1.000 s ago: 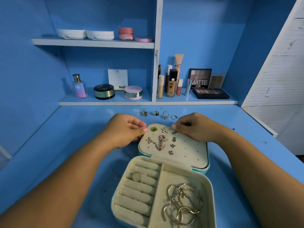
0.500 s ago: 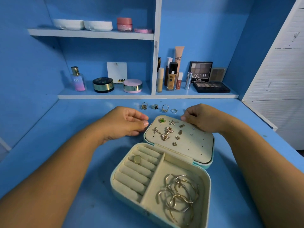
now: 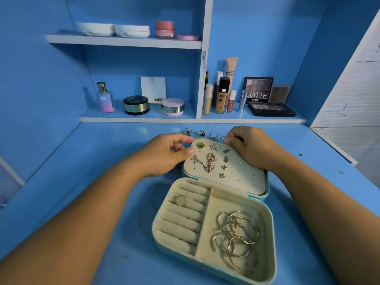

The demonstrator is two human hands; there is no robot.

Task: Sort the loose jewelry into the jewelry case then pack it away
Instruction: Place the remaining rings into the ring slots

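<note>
Head view: jewelry case point(image 3: 232, 204) lies open on blue counter point(image 3: 82, 182), right of ctr. Its base is twd the near edge and its lid point(image 3: 242, 177) is folded back flat twd the far edge.

Base, left compartment: ring rolls point(image 3: 181, 223) w/ one pale-stone ring point(image 3: 180, 200) seated in a slot near the far end. Right compartment: tangle of gold bangles point(image 3: 236, 235).

Lid panel: earrings pinned on left half, incl. green stud point(image 3: 201, 145), starfish point(image 3: 215, 147), butterfly pieces point(image 3: 209, 167) and small gold studs point(image 3: 225, 159). Right half shows bare pin holes.

Loose rings point(image 3: 200, 133): three in a row on counter just beyond the lid, near the far edge. A fourth small item sits beside the right fingertips, partly hidden; type not confirmed.

Left hand point(image 3: 164, 155): at lid's far-left corner. Thumb tip is on the lid's left rim, forefinger stretched past the corner, w/ a gap betw. the two. Grip or mere touch: cannot tell.

Right hand point(image 3: 250, 149): over lid's far-right corner, fingers curled down, tips at the far rim. Whether they pinch anything is hidden: cannot tell.

Lower shelf point(image 3: 144, 119) along counter's far edge: perfume bottle point(image 3: 104, 97), two round compacts point(image 3: 136, 105), foundation bottles point(image 3: 222, 95), eyeshadow palette point(image 3: 271, 109). Upper shelf point(image 3: 123, 41): two white dishes point(image 3: 94, 29), pink jar point(image 3: 164, 29).
</note>
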